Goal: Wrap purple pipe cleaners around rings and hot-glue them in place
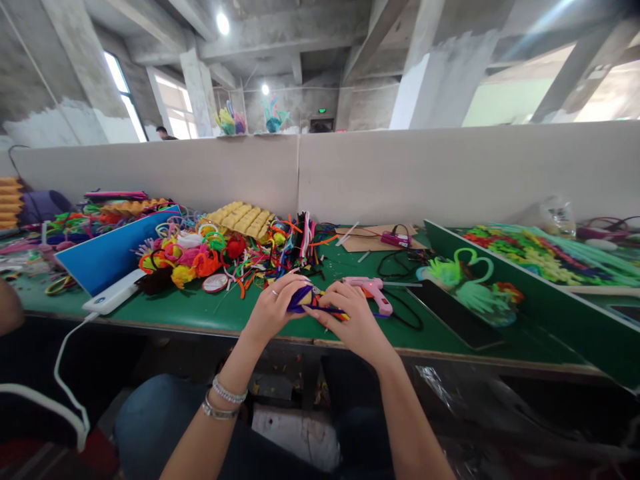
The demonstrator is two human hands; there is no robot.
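My left hand [274, 303] is closed round a small purple and pale yellow pipe-cleaner piece [299, 299], just over the front of the green table [200, 310]. Close beside it, my right hand [356, 315] pinches purple and yellow pipe cleaners [340, 313] that run toward that piece. Whether the two are joined is hidden by the fingers. Just beyond the right hand lies a pink glue gun [377, 290] with a clear glue stick at its back.
Pipe-cleaner pieces [200, 250] and a yellow egg-crate foam sheet [240, 220] crowd the left. A power strip [113, 293] leans by a blue board [120, 247]. At right are a dark tablet-like panel [453, 313], green pipe-cleaner swans [477, 287] and a green divider [530, 300].
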